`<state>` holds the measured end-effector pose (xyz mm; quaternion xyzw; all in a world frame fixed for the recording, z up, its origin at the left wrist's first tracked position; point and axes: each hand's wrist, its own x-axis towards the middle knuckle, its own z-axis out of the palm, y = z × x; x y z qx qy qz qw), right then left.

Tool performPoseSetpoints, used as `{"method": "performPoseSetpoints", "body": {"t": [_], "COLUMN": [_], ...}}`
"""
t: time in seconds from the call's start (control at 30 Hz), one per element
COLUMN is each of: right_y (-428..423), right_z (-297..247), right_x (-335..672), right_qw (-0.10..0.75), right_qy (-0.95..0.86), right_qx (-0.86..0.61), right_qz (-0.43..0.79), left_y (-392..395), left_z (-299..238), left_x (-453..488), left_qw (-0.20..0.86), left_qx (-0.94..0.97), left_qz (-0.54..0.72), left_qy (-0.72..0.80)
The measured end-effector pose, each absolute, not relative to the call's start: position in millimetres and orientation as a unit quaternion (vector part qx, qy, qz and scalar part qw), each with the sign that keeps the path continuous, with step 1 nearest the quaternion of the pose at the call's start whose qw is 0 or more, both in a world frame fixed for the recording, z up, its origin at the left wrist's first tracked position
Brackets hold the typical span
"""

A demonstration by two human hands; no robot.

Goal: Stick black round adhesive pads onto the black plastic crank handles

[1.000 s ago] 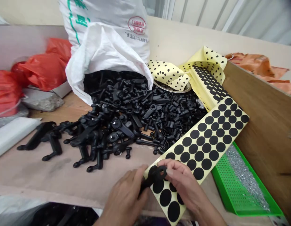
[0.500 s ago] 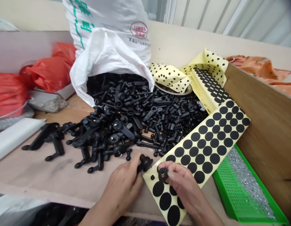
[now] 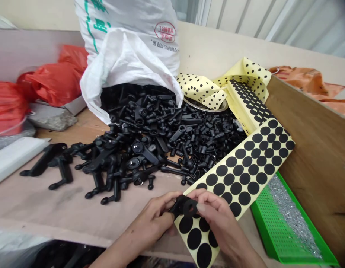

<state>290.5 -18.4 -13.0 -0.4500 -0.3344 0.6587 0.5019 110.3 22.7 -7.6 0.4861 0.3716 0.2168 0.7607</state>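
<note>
My left hand [image 3: 154, 219] is closed on a small black plastic part [image 3: 179, 208] at the near edge of the table. My right hand [image 3: 214, 216] pinches a round black sticker pad [image 3: 190, 206] and holds it against that part. Both hands hover over the near end of a yellow backing sheet [image 3: 245, 167] covered with rows of black round pads. A big heap of black plastic handles and knobs [image 3: 161, 137] spills from a white woven sack [image 3: 127, 48] just beyond the hands.
A green perforated tray [image 3: 284, 223] with small metal bits sits at the right by a wooden side board [image 3: 314, 137]. More yellow dotted sheets [image 3: 239, 85] and a metal bowl [image 3: 205, 106] lie behind. Red plastic bags [image 3: 49, 82] and a white bar [image 3: 13, 156] are at the left.
The left hand had moved its black part left, away from the sheet; now it is back beside the right hand, and the pad lies against the part.
</note>
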Motion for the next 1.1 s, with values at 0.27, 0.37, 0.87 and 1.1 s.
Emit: {"method": "performPoseSetpoints", "body": {"t": [0.27, 0.37, 0.87, 1.1], "right_y": [-17.0, -16.3, -17.7, -18.0], "right_z": [-13.8, -13.9, -10.5, -13.0], "right_x": [288.7, 288.1, 285.2, 284.1], "right_qw": [0.498, 0.499, 0.478, 0.489], "right_qy": [-0.363, -0.377, -0.418, -0.417], "right_qx": [-0.476, -0.481, -0.515, -0.512], "right_qz": [0.627, 0.614, 0.576, 0.570], "left_y": [22.0, 20.9, 19.3, 19.6], "left_z": [-9.3, -11.1, -6.4, -10.8], "left_x": [106.3, 104.9, 104.0, 104.5], "left_qw": [0.754, 0.748, 0.733, 0.729], "left_qx": [0.496, 0.498, 0.521, 0.515], "left_qz": [0.197, 0.198, 0.194, 0.207], "left_qy": [0.383, 0.392, 0.392, 0.400]}}
